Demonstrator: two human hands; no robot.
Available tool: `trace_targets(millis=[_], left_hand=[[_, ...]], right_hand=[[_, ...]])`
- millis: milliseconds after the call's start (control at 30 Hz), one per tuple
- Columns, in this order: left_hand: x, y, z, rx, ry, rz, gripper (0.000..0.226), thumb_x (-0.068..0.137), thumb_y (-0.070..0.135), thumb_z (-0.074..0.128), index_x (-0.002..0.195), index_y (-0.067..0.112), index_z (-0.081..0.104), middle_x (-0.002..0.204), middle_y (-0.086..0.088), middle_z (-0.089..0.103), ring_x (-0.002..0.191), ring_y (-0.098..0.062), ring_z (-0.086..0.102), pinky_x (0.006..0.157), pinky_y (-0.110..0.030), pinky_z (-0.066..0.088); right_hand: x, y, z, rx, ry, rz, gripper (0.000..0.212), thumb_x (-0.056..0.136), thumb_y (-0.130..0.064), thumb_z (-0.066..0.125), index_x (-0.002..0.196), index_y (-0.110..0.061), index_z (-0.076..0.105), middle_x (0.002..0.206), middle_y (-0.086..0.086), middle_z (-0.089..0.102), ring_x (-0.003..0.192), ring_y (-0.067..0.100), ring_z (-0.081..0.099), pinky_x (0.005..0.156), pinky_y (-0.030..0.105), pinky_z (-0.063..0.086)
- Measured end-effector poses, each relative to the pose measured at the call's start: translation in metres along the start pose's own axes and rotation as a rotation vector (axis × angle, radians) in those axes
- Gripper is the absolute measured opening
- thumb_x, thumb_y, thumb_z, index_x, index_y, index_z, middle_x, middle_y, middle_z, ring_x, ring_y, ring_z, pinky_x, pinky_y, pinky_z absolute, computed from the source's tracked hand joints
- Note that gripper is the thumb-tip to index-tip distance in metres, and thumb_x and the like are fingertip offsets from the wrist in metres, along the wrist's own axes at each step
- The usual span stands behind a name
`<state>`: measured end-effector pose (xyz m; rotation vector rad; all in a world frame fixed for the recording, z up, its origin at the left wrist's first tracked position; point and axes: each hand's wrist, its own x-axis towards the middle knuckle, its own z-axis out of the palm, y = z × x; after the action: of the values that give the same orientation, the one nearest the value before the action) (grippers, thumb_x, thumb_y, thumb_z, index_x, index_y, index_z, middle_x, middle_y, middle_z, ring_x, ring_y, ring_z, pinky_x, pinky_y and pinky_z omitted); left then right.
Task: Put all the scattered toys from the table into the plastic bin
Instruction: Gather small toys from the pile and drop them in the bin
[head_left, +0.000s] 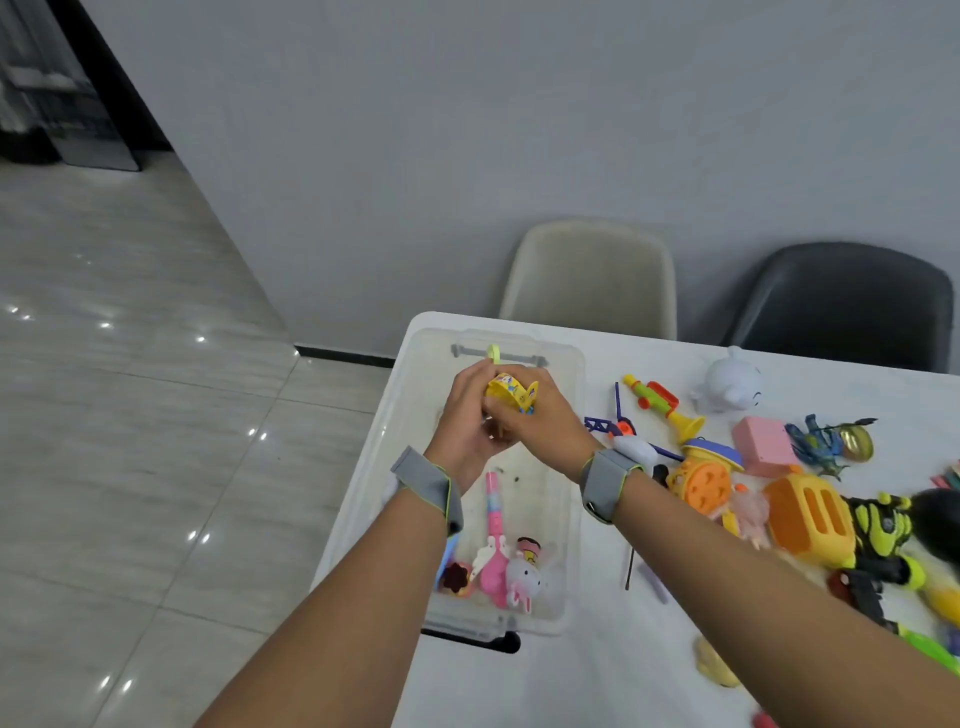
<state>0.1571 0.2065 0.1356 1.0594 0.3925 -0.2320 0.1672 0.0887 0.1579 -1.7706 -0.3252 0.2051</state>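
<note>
A clear plastic bin (569, 525) stands at the table's left end. Inside it lie a pink wand-like toy (494, 525), a white bunny figure (523, 576) and a dark flower-shaped piece (456, 577). Above the bin's middle, my left hand (467, 423) and my right hand (540, 421) are pressed together, both gripping a small yellow printed toy (511, 392). Scattered toys lie to the right: a red-and-yellow trumpet (662, 405), a white round figure (732, 384), a pink block (763, 444), an orange-yellow toaster toy (810, 519).
A beige chair (592, 275) and a dark chair (841, 306) stand behind the white table (597, 675). More toys crowd the right edge, including a blue-gold creature (831, 441) and a black-and-lime toy (883, 530). Tiled floor (130, 415) lies to the left.
</note>
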Motion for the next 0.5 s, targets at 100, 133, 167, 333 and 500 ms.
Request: trace_targets(millis=[100, 133, 167, 333, 500], left_hand=[[0.003, -0.006, -0.026, -0.026, 0.040, -0.040, 0.034, 0.091, 0.049, 0.063, 0.122, 0.034, 0.060, 0.121, -0.005, 0.069, 0.103, -0.024, 0.068, 0.077, -0.042, 0.057], [0.006, -0.010, -0.034, -0.025, 0.053, -0.053, 0.035, 0.091, 0.051, 0.063, 0.122, 0.034, 0.060, 0.123, -0.004, 0.068, 0.106, -0.025, 0.068, 0.079, -0.043, 0.058], [0.009, -0.015, -0.042, -0.019, 0.067, -0.068, 0.037, 0.091, 0.053, 0.062, 0.123, 0.034, 0.060, 0.123, -0.003, 0.068, 0.106, -0.025, 0.067, 0.083, -0.045, 0.058], [0.026, -0.033, -0.064, -0.033, 0.133, -0.142, 0.042, 0.088, 0.051, 0.066, 0.125, 0.031, 0.059, 0.106, -0.002, 0.064, 0.084, -0.019, 0.061, 0.095, -0.046, 0.054], [0.046, -0.054, -0.073, 0.026, 0.158, -0.230, 0.041, 0.088, 0.054, 0.066, 0.119, 0.026, 0.064, 0.115, -0.011, 0.068, 0.098, -0.025, 0.067, 0.091, -0.051, 0.056]], right_hand=[[0.009, 0.005, 0.020, 0.093, -0.076, 0.165, 0.018, 0.093, -0.007, 0.058, 0.110, -0.006, 0.062, 0.089, 0.027, 0.065, 0.066, 0.029, 0.063, 0.069, 0.048, 0.057], [0.012, 0.009, 0.025, 0.106, -0.096, 0.220, 0.020, 0.093, -0.008, 0.058, 0.114, -0.008, 0.060, 0.090, 0.027, 0.066, 0.066, 0.029, 0.064, 0.071, 0.048, 0.057], [0.015, 0.014, 0.029, 0.121, -0.104, 0.272, 0.021, 0.093, -0.008, 0.057, 0.114, -0.009, 0.060, 0.089, 0.025, 0.066, 0.066, 0.028, 0.063, 0.072, 0.048, 0.057], [0.032, 0.043, 0.047, 0.187, 0.091, 0.529, 0.013, 0.085, -0.008, 0.056, 0.093, -0.004, 0.065, 0.074, 0.015, 0.063, 0.065, 0.027, 0.058, 0.075, 0.049, 0.056], [0.052, 0.083, 0.063, 0.085, 0.149, 0.662, 0.016, 0.085, -0.020, 0.062, 0.070, -0.015, 0.062, 0.068, 0.012, 0.061, 0.064, 0.027, 0.056, 0.067, 0.043, 0.050]])
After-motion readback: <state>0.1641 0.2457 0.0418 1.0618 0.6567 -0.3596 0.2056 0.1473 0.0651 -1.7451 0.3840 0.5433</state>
